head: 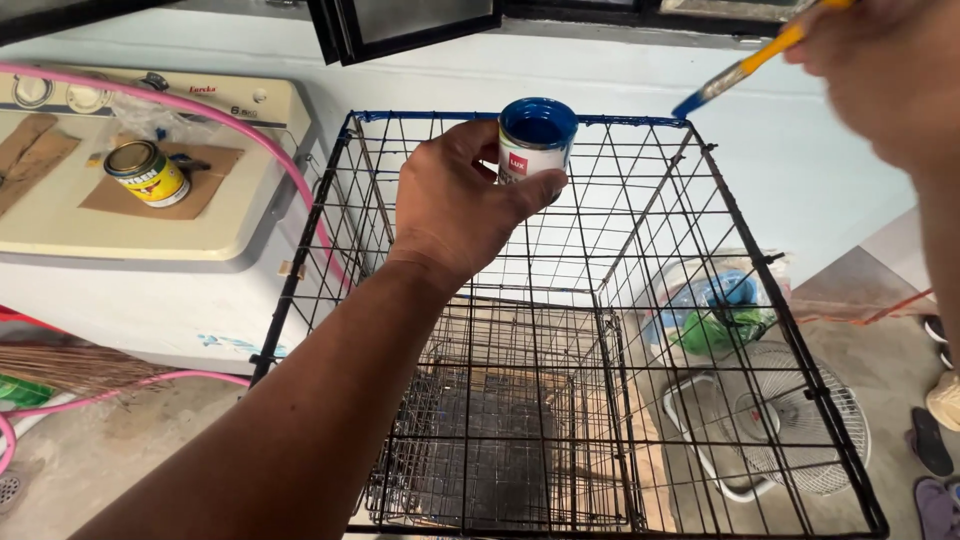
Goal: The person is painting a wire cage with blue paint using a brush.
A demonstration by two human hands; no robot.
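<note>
Yellow tin [148, 172] on washing machine [150, 235]; pink hose [250, 135] beside; fan grille [795, 425], broom [60, 365] on floor.

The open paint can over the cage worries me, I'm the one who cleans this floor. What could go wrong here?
1. The left hand holds the open can of blue paint above the wire cage; a tilt could spill paint through the mesh.
2. The loaded brush in the right hand could drip.
3. Its wet blue top bar could smear the forearm.
</note>
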